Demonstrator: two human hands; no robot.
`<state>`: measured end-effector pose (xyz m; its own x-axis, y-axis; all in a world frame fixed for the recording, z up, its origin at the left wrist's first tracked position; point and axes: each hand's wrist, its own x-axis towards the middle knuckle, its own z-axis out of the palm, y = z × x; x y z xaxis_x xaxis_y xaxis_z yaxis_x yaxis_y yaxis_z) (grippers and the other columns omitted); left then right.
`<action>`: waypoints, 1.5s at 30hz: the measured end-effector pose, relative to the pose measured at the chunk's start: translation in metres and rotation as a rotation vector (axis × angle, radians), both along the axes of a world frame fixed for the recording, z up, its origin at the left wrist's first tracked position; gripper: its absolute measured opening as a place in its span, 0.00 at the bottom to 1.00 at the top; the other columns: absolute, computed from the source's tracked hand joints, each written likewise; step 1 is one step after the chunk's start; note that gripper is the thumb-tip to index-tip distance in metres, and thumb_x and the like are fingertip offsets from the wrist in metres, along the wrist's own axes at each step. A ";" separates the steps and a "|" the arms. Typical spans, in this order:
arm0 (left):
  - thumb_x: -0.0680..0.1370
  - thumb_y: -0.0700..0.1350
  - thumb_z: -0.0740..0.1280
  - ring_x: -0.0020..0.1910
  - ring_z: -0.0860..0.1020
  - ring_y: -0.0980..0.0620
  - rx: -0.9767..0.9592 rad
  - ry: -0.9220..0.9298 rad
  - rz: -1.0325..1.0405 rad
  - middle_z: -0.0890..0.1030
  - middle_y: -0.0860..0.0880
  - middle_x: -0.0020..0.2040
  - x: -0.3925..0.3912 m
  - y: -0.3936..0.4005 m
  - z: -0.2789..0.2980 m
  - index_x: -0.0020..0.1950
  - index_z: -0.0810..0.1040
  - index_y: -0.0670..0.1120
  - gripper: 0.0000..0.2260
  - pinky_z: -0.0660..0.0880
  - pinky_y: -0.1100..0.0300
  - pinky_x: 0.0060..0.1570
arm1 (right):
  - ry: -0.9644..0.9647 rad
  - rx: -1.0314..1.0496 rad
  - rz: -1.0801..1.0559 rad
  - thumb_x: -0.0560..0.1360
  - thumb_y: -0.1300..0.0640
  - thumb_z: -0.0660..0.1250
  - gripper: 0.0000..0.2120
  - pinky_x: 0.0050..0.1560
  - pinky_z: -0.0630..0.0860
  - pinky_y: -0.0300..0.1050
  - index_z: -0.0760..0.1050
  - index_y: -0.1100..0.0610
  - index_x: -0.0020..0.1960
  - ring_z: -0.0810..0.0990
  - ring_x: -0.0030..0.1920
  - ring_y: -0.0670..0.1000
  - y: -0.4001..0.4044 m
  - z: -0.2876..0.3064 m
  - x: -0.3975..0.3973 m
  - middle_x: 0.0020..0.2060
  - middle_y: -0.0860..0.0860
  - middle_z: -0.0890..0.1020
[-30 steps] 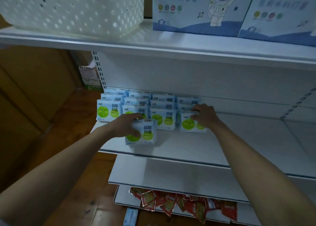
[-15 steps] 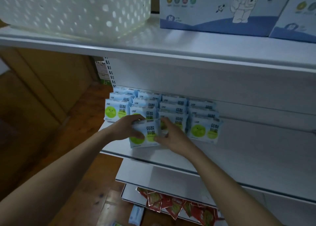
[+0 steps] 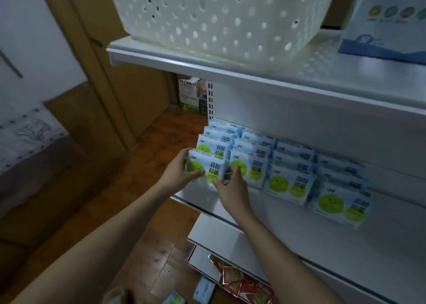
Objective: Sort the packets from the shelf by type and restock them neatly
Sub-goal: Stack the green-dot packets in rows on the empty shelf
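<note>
Nearest the camera, two bare forearms reach up and forward from the bottom of the view over a wooden floor (image 3: pixel 96 214), where a few small packs lie loose beside the base of the shelving. Low on the unit, a heap of red sachets (image 3: pixel 239 280) sits on the bottom shelf. Above it, at the front left end of the middle shelf (image 3: pixel 288 223), both hands meet on one blue-and-white packet (image 3: pixel 208 169) with green circles, held upright. The left hand (image 3: pixel 178 173) grips its left edge, fingers curled over the top corner and thumb across the front; the right hand (image 3: pixel 230 188) pinches its lower right edge with curled fingertips. This packet stands in front of the leftmost row of matching packets (image 3: pixel 290 163), which line up in four rows running back toward the rear panel. Higher up, a white perforated basket (image 3: pixel 221 18) rests on the top shelf (image 3: pixel 230 71), with a blue box (image 3: pixel 389 20) just to its right.
</note>
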<state>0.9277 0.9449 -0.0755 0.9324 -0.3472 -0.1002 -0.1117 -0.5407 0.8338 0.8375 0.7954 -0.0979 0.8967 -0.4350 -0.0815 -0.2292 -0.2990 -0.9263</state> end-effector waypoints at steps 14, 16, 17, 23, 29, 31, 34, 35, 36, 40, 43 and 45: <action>0.70 0.48 0.77 0.69 0.67 0.45 0.074 -0.088 -0.252 0.68 0.44 0.70 0.057 0.019 -0.041 0.77 0.58 0.50 0.41 0.69 0.50 0.65 | -0.026 -0.129 -0.682 0.78 0.56 0.67 0.10 0.45 0.72 0.45 0.68 0.57 0.55 0.77 0.47 0.53 0.069 -0.027 0.030 0.51 0.52 0.77; 0.71 0.53 0.76 0.70 0.67 0.43 0.119 -0.101 -0.294 0.67 0.44 0.72 0.061 0.036 -0.038 0.77 0.57 0.50 0.41 0.69 0.48 0.66 | 0.006 -0.150 -0.742 0.79 0.55 0.65 0.07 0.46 0.72 0.45 0.69 0.57 0.52 0.77 0.46 0.54 0.077 -0.023 0.021 0.48 0.50 0.76; 0.71 0.54 0.75 0.70 0.67 0.42 0.135 -0.097 -0.315 0.68 0.44 0.72 0.064 0.043 -0.036 0.77 0.57 0.50 0.40 0.70 0.46 0.66 | 0.012 -0.162 -0.743 0.79 0.55 0.65 0.06 0.44 0.71 0.46 0.69 0.56 0.50 0.77 0.45 0.55 0.080 -0.020 0.017 0.45 0.50 0.77; 0.74 0.65 0.66 0.69 0.68 0.41 0.304 -0.055 -0.287 0.69 0.44 0.72 0.047 0.081 -0.034 0.76 0.61 0.50 0.35 0.71 0.41 0.64 | 0.053 -0.087 -0.471 0.79 0.51 0.63 0.11 0.41 0.76 0.50 0.75 0.55 0.40 0.78 0.33 0.49 0.098 0.002 -0.001 0.32 0.49 0.80; 0.79 0.65 0.58 0.74 0.61 0.40 0.458 -0.028 -0.039 0.64 0.44 0.76 -0.016 0.126 -0.049 0.76 0.61 0.49 0.31 0.65 0.40 0.70 | 0.108 -0.159 0.137 0.80 0.51 0.63 0.15 0.37 0.73 0.45 0.76 0.61 0.40 0.75 0.31 0.47 0.137 0.008 -0.029 0.34 0.57 0.81; 0.79 0.63 0.59 0.73 0.64 0.40 0.475 0.012 0.041 0.67 0.44 0.74 -0.050 0.147 -0.064 0.74 0.64 0.49 0.28 0.67 0.41 0.68 | 0.172 -0.157 0.270 0.80 0.52 0.63 0.14 0.38 0.73 0.44 0.76 0.60 0.41 0.75 0.33 0.47 0.153 -0.006 -0.056 0.36 0.57 0.81; 0.79 0.62 0.60 0.67 0.68 0.42 0.501 0.072 0.098 0.72 0.46 0.68 -0.100 0.177 -0.091 0.68 0.70 0.50 0.23 0.70 0.45 0.63 | 0.312 -0.187 0.417 0.80 0.52 0.63 0.13 0.44 0.75 0.47 0.78 0.60 0.44 0.78 0.38 0.50 0.169 -0.033 -0.089 0.39 0.56 0.82; 0.79 0.61 0.60 0.66 0.68 0.42 0.516 0.109 0.102 0.73 0.46 0.67 -0.113 0.186 -0.101 0.67 0.70 0.51 0.22 0.70 0.46 0.62 | 0.362 -0.185 0.450 0.80 0.52 0.63 0.14 0.44 0.76 0.48 0.78 0.61 0.44 0.79 0.39 0.51 0.173 -0.044 -0.098 0.40 0.56 0.82; 0.78 0.61 0.61 0.66 0.68 0.42 0.532 0.148 0.102 0.73 0.46 0.66 -0.127 0.196 -0.110 0.67 0.70 0.51 0.21 0.70 0.46 0.61 | 0.414 -0.180 0.473 0.80 0.51 0.63 0.14 0.43 0.75 0.48 0.78 0.61 0.44 0.78 0.38 0.52 0.177 -0.055 -0.108 0.40 0.57 0.82; 0.79 0.57 0.61 0.65 0.67 0.41 0.567 0.237 0.094 0.73 0.45 0.66 -0.174 0.235 -0.141 0.66 0.72 0.50 0.19 0.68 0.48 0.59 | 0.578 -0.230 0.529 0.78 0.54 0.64 0.12 0.42 0.74 0.49 0.75 0.61 0.41 0.79 0.41 0.57 0.197 -0.105 -0.147 0.37 0.58 0.80; 0.79 0.56 0.61 0.67 0.67 0.42 0.548 0.324 0.118 0.72 0.45 0.67 -0.207 0.266 -0.169 0.68 0.71 0.49 0.20 0.69 0.49 0.60 | 0.695 -0.246 0.601 0.78 0.55 0.64 0.11 0.40 0.70 0.44 0.70 0.50 0.36 0.75 0.38 0.50 0.214 -0.144 -0.181 0.33 0.47 0.75; 0.78 0.57 0.61 0.65 0.70 0.42 0.543 0.387 0.129 0.74 0.45 0.64 -0.230 0.286 -0.193 0.67 0.72 0.49 0.20 0.73 0.48 0.59 | 0.767 -0.256 0.615 0.77 0.55 0.64 0.11 0.41 0.69 0.43 0.69 0.50 0.37 0.75 0.41 0.50 0.225 -0.165 -0.204 0.36 0.48 0.77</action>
